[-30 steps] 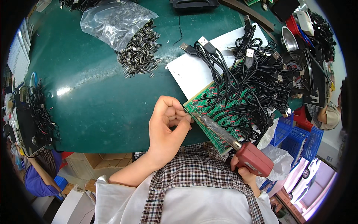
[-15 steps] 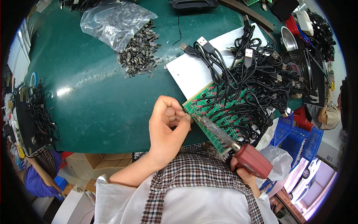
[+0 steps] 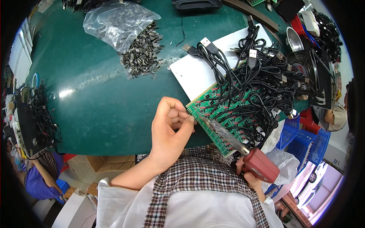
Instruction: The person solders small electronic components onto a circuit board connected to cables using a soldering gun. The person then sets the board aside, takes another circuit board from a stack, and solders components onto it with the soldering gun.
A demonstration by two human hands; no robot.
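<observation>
Both hands [image 3: 169, 131] curl, right [image 3: 251, 179] gripping a soldering iron [image 3: 261, 165].

A glossy green tabletop [image 3: 95, 125] gleams beneath a crinkled clear plastic bag [image 3: 104, 24] and shiny metal pieces [image 3: 140, 57]; a smooth red plastic handle [image 3: 261, 165] meets a rough silvery barrel [image 3: 224, 135] above a matt cloth apron [image 3: 205, 174].

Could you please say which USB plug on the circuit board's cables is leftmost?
The greyer USB plug, left of the brighter one; all others lie farther right.

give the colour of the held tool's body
The tool's body is dull red; the head view shows it best.
</observation>
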